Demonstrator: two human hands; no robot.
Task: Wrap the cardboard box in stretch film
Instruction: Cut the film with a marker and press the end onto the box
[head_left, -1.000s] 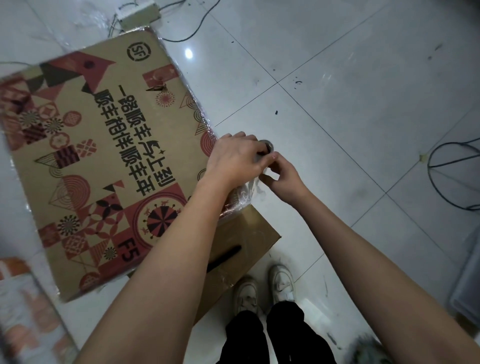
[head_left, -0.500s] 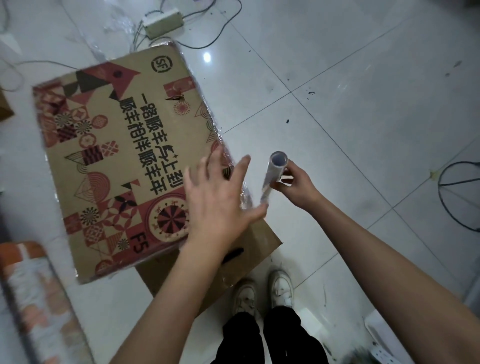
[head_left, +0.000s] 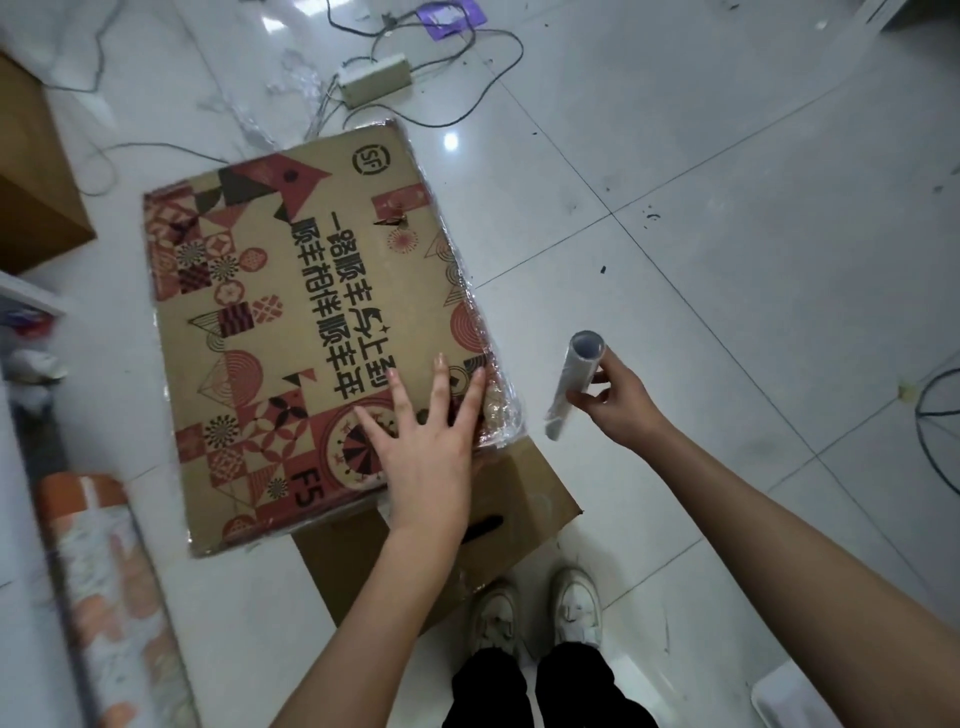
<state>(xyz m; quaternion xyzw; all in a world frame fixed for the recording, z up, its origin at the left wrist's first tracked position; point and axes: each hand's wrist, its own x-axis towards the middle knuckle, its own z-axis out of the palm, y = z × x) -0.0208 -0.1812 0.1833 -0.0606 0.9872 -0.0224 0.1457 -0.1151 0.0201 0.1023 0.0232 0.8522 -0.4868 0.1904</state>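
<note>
Mid-wrap on the tiled floor: left hand (head_left: 421, 441) spread flat on the cardboard box (head_left: 311, 332), smoothing film; right hand (head_left: 618, 400) gripping the stretch film roll (head_left: 574, 384) just right. Next, likely another pass round.

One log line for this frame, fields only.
left hand: flat on box | right hand: holds film roll | film on box edge

Cardboard box (head_left: 311, 332) flat on floor (head_left: 727, 260), partly atop second box (head_left: 524, 499) near shoes (head_left: 535, 608). Left hand (head_left: 421, 441) on box's near right corner. Right hand (head_left: 618, 400) right of box (clear of it), holding film roll (head_left: 574, 384). Power strip (head_left: 375, 79) beyond box.
</note>
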